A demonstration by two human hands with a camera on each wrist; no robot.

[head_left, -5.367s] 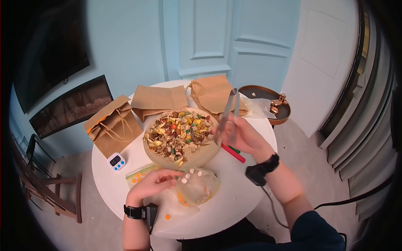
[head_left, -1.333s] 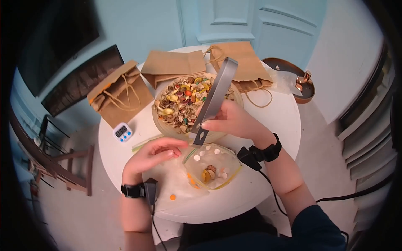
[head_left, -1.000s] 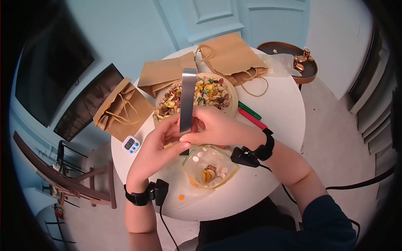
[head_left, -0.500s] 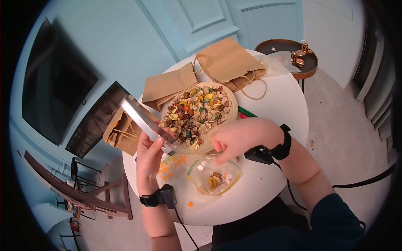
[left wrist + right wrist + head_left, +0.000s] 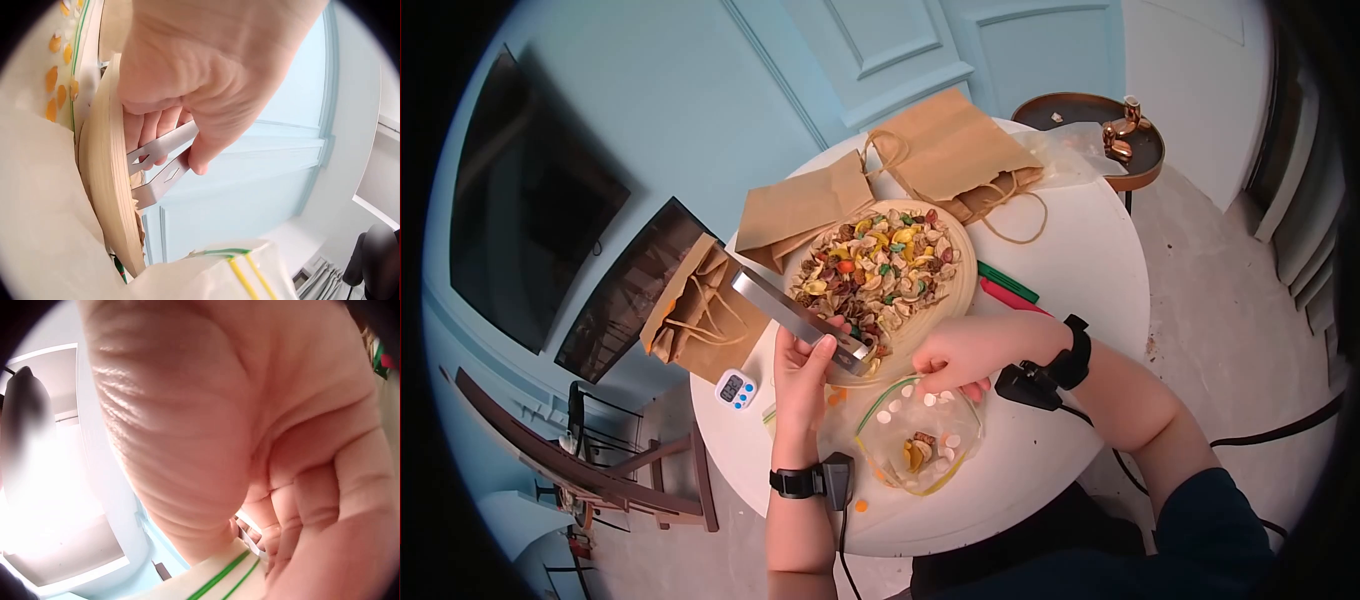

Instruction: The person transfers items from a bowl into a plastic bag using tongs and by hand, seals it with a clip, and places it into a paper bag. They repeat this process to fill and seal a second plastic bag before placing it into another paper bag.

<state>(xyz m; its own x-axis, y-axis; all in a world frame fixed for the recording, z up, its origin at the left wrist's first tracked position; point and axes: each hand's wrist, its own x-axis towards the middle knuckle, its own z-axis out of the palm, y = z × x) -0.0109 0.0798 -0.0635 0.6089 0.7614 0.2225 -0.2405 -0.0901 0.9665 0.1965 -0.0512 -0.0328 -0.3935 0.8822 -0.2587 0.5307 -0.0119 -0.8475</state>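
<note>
My left hand (image 5: pixel 802 382) holds a pair of metal tongs (image 5: pixel 788 312) at the near left of a round wooden plate (image 5: pixel 966 285). In the left wrist view, the fingers and thumb wrap the tongs (image 5: pixel 164 150), whose ends point at the plate's edge. Dried potpourri (image 5: pixel 880 262), in brown, yellow, red and green, is heaped on the plate. In front of it a clear zip bag (image 5: pixel 892 452) stands with its mouth spread, some potpourri and white discs inside. My right hand (image 5: pixel 1000 352) pinches the bag's far rim, the green zip line (image 5: pixel 219 575) beside its fingers.
Brown paper bags (image 5: pixel 952 150) stand at the back and left of the white table (image 5: pixel 1090 250). A timer (image 5: pixel 736 391) sits at the left. Green and red pens (image 5: pixel 1008 282) lie right of the plate. One orange piece (image 5: pixel 861 506) lies near the front edge.
The tongs have passed from my right hand to my left and swung left. My right hand has come down to the bag's rim. Potpourri has appeared in the bag since the earliest frame.
</note>
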